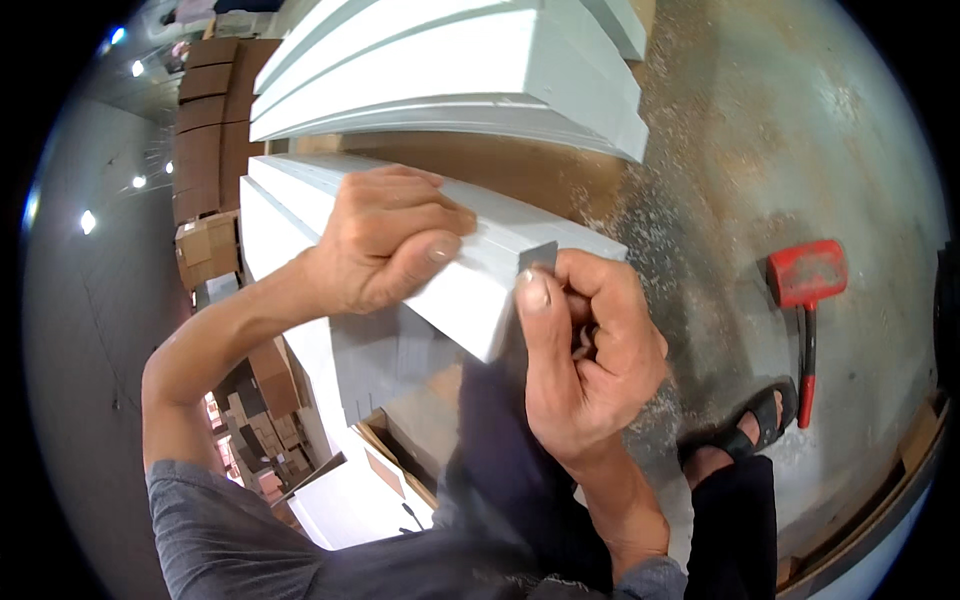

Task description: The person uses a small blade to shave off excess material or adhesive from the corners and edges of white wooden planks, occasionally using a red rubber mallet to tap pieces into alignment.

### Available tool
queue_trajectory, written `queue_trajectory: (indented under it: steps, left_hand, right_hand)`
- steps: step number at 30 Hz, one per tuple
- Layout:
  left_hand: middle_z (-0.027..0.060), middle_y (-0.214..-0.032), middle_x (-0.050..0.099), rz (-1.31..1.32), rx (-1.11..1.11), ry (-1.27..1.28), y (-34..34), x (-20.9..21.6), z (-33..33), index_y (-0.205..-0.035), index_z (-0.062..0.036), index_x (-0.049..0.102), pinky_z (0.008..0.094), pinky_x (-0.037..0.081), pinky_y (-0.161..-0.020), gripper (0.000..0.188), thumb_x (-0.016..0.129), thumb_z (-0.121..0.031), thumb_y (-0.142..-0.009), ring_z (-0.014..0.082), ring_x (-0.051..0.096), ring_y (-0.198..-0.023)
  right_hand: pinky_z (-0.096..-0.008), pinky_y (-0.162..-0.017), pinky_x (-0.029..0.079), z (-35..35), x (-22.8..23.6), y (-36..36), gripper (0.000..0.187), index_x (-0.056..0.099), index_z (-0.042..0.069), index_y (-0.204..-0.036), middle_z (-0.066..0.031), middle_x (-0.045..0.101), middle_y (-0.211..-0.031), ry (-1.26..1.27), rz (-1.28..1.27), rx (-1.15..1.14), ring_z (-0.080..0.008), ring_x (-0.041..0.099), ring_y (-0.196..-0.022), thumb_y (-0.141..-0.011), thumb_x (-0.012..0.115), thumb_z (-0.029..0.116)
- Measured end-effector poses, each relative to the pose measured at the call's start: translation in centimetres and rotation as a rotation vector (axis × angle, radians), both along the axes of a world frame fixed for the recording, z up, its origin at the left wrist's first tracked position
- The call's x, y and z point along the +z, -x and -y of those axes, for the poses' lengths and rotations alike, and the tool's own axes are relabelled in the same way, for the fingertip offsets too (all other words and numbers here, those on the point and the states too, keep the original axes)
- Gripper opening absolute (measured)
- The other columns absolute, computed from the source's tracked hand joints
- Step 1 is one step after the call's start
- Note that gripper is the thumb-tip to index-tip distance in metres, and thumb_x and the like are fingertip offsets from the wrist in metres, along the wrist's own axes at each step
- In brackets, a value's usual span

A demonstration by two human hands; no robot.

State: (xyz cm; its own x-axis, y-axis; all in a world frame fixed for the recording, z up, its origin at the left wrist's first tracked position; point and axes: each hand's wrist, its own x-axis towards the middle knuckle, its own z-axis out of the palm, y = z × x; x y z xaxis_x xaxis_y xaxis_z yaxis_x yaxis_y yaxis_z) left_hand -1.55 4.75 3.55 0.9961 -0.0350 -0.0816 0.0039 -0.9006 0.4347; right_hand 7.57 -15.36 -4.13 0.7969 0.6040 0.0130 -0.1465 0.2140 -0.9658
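A long white profiled board [480, 290] runs from the upper left toward the middle, its near end corner pointing at me. My left hand [390, 240] is closed over its top, fingers curled across the far side and thumb pressed on the upper face. At the board's end, my right hand [590, 340] pinches a small thin grey flat piece [538, 257], like a metal blade, between thumb and bent forefinger. The piece lies against the end edge of the board; its lower part is hidden by my thumb. The other right fingers are curled into the palm.
More white boards [440, 70] are stacked beyond, over brown cardboard [480, 165]. A red-headed mallet [808, 275] lies on the dusty floor at right, near my sandaled foot [745, 430]. White shavings are scattered on the floor. Cardboard boxes [208, 250] stand at the left.
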Motion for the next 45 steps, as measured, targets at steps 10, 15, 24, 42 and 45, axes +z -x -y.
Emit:
queue_trajectory:
  steps: [10, 15, 24, 42, 45]
  left_hand:
    - [0.0193, -0.089, 0.075, -0.159, 0.002, -0.049, 0.2, 0.4, 0.1, -0.091, 0.0009, 0.074, 0.0495, 0.057, -0.089, 0.052, 0.036, -0.031, -0.104, 0.0323, 0.075, -0.083]
    - [0.0194, -0.092, 0.075, -0.160, 0.002, -0.027, -0.4, 1.0, 0.1, -0.091, 0.0023, 0.072, 0.0513, 0.056, -0.088, 0.045, 0.040, -0.027, -0.102, 0.0346, 0.073, -0.083]
    - [0.0193, -0.090, 0.075, -0.160, 0.006, -0.055, 0.2, 0.6, 0.1, -0.089, 0.0011, 0.072, 0.0505, 0.057, -0.087, 0.048, 0.039, -0.030, -0.104, 0.0340, 0.074, -0.083]
    - [0.0204, -0.087, 0.074, -0.136, -0.022, -0.051, -0.9, 0.7, 0.5, -0.089, 0.0031, 0.072, 0.0504, 0.057, -0.084, 0.043, 0.043, -0.026, -0.100, 0.0345, 0.074, -0.079]
    - [0.0201, -0.088, 0.074, -0.109, -0.052, -0.049, -2.0, 0.0, 0.7, -0.089, 0.0028, 0.073, 0.0503, 0.057, -0.085, 0.044, 0.042, -0.026, -0.101, 0.0346, 0.074, -0.079]
  right_hand:
    - [-0.0266, -0.055, 0.042, 0.6, -3.6, -1.9, 0.019, 0.068, -0.005, -0.099, -0.0033, 0.061, -0.070, 0.075, -0.258, 0.077, -0.0089, 0.050, -0.059, -0.095, 0.067, 0.013]
    - [-0.0277, -0.054, 0.042, -0.1, 0.3, -5.5, 0.017, 0.069, -0.004, -0.095, -0.0074, 0.061, -0.066, 0.021, -0.267, 0.491, -0.0093, 0.053, -0.058, -0.093, 0.068, 0.013]
    - [-0.0346, -0.059, 0.047, -1.2, -2.6, -6.3, 0.017, 0.069, -0.004, -0.091, -0.0133, 0.065, -0.069, 0.167, -0.065, 0.571, -0.0164, 0.061, -0.062, -0.088, 0.070, 0.013]
    - [-0.0436, -0.072, 0.053, -2.1, -12.5, -6.1, 0.019, 0.068, -0.005, -0.092, -0.0231, 0.068, -0.083, 0.269, 0.061, 0.563, -0.0369, 0.068, -0.079, -0.087, 0.065, 0.014]
    - [-0.0440, -0.072, 0.052, 1.1, -22.8, -5.6, 0.026, 0.069, -0.005, -0.090, -0.0256, 0.068, -0.085, 0.666, 0.106, 0.453, -0.0395, 0.067, -0.077, -0.085, 0.069, 0.021]
